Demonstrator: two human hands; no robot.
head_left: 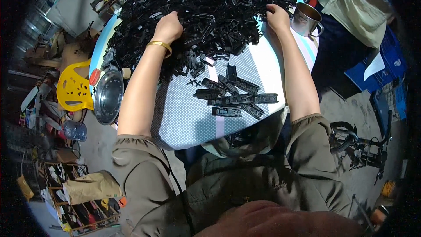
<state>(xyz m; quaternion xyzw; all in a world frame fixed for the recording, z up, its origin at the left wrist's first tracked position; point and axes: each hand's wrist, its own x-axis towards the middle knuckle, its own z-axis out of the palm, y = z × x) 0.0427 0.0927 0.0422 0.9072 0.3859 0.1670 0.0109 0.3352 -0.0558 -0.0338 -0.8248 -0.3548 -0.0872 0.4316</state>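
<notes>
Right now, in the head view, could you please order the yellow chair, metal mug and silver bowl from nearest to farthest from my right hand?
From the right hand:
1. Metal mug, just to its right.
2. Silver bowl, at the left of the table.
3. Yellow chair, farther left.

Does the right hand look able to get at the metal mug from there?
Likely yes: the right hand, at the edge of the black parts pile, is right beside the metal mug, with nothing visible standing between them. The mug's handle points away from the hand, though.
</notes>
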